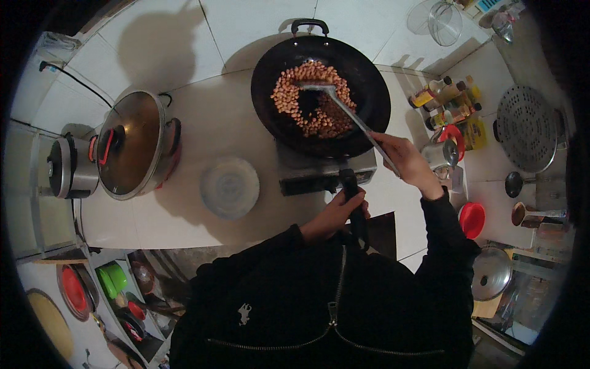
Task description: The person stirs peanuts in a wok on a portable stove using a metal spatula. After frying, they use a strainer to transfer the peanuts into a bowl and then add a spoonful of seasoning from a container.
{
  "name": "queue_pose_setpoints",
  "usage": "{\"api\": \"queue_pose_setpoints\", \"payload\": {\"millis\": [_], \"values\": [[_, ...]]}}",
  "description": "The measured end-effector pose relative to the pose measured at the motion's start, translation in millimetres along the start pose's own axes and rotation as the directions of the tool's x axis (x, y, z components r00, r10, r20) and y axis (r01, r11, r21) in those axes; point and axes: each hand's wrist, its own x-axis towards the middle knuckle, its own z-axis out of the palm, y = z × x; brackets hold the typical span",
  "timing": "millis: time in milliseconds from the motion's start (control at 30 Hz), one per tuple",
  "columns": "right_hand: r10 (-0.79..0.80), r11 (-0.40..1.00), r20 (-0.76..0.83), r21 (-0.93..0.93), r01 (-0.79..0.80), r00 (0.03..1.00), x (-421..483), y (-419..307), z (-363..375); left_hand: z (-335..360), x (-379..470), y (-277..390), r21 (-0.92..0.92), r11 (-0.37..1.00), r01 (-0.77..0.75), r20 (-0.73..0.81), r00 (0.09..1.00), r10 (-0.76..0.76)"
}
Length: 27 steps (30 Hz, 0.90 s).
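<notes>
My left hand point(335, 214) is wrapped around the long black handle point(351, 184) of a dark wok point(368, 106). In my right hand point(403, 159) is a metal wok spatula point(352, 115), its blade down among the peanuts point(288, 94) in the wok. The reddish-brown peanuts lie in a rough ring around a bare dark patch of the wok's bottom. Beneath the wok stands a portable stove point(304, 177), mostly hidden by it. To the left of the stove sits a round, shallow, translucent bowl point(229, 188) on the pale counter.
A large glass-lidded pot point(131, 147) and a rice cooker point(69, 166) stand at the left. Several sauce bottles point(447, 99), a metal pitcher point(438, 154) and a red bowl point(472, 220) are at the right. A wire strainer point(445, 23) and a perforated steamer plate point(527, 129) hang on the walls.
</notes>
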Motion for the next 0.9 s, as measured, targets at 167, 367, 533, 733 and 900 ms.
{"api": "queue_pose_setpoints", "payload": {"millis": [167,367,533,733,900], "values": [[-0.126,0.975,-0.094,-0.196,0.105,0.988,8.1,12.2,28.6,-4.8,5.5,-6.2,0.050,0.997,-0.062,0.032,0.998,0.061],[-0.140,0.946,-0.021,-0.298,0.128,0.990,-42.0,-5.0,-1.5,-3.7,7.7,-9.4,-0.003,1.000,-0.016,-0.043,0.999,0.015],[-0.053,0.888,-0.072,-0.460,0.014,0.996,-102.4,-31.8,-49.0,5.6,-2.7,-15.3,-0.179,0.984,0.028,-0.024,0.999,-0.033],[-0.010,0.854,0.005,-0.520,0.012,1.000,-92.1,-19.8,-44.0,8.9,-9.3,-8.3,-0.089,0.994,0.065,-0.032,0.997,-0.068],[-0.112,0.940,-0.139,-0.335,0.059,0.984,-33.3,15.7,-13.5,-0.6,1.5,-14.2,0.036,0.998,-0.054,-0.030,0.998,0.055]]}}
